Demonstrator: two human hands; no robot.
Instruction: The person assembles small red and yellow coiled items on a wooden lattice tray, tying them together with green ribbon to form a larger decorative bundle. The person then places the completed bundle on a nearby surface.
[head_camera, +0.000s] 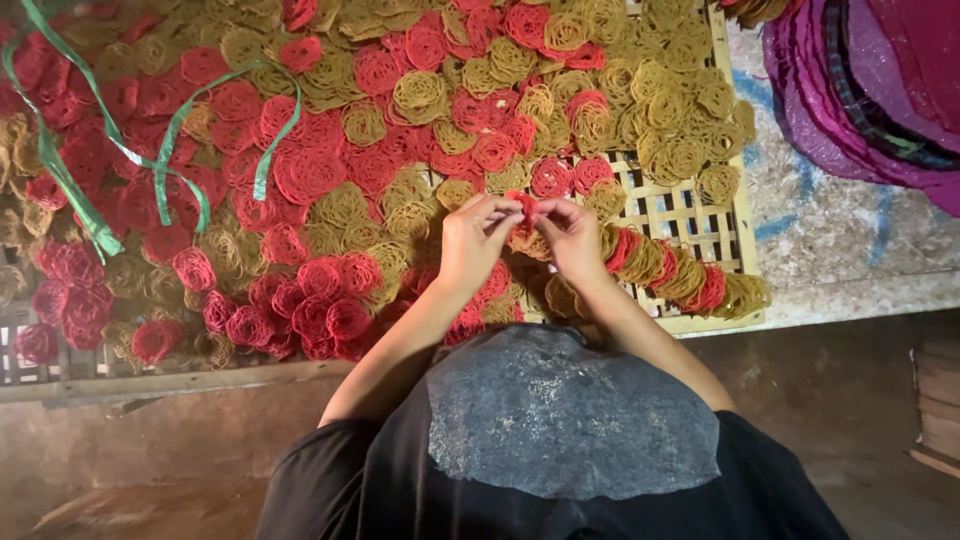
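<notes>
Both hands meet over the near edge of a woven bamboo tray (690, 215). Left hand (475, 240) and right hand (572, 235) are raised side by side, fingertips turned toward each other. Between them, a small red noodle coil (523, 205), pinched from both sides: left fingers (497, 210) closed on its left edge, right fingers (550, 208) closed on its right. The coil sits at fingertip level, above the tray's contents, not lying among them. Just under it, between the two palms, a yellowish coil (522, 240) shows; cannot tell which hand holds it, or whether it only lies behind.

Beyond and to the left of the hands, a thick heap of round lacy coils, red ones (305, 170) and mustard-yellow ones (660, 110), overlapping, covers most of the tray. To the right of the right wrist, a short row of coils standing on edge (680, 275), red and yellow alternating, leans along the tray's near rail. Bare lattice shows behind that row.

Green plastic strips (175, 150) lie looped over the heap at far left, well apart from the hands. Top right, off the tray, a stack of purple mesh material (860, 90) rests on pale rough ground (830, 250). The person's dark shirt (540, 470), with a grey patch, fills the bottom of the view.
</notes>
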